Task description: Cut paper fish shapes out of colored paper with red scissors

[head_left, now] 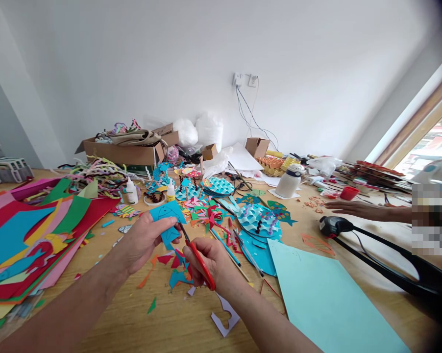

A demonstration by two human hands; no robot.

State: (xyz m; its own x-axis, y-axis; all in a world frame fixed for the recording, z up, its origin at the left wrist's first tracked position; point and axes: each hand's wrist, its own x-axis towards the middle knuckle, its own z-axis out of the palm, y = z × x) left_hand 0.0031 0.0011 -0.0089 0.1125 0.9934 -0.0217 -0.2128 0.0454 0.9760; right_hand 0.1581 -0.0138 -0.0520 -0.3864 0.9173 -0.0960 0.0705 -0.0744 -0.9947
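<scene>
Held up over the table's middle is a piece of blue paper (166,212) with a fish outline drawn on it. The thumb and fingers of my left hand (147,240) pinch its lower edge. My right hand (209,262) grips red-handled scissors (201,264), whose dark blades point up and left at the paper's right side. The blade tips are partly hidden by the paper and my left fingers. Blue paper offcuts (179,278) lie below my hands, among red and orange scraps. A pale purple offcut (226,316) rests near my right wrist.
Stacked coloured sheets (26,235) cover the left side. Glue bottles (132,191), blue paper crafts (259,223) and a white bottle (290,181) stand beyond my hands. A light green sheet (327,294) and a black-framed device (375,250) lie right. Another person's hand (349,208) reaches in there.
</scene>
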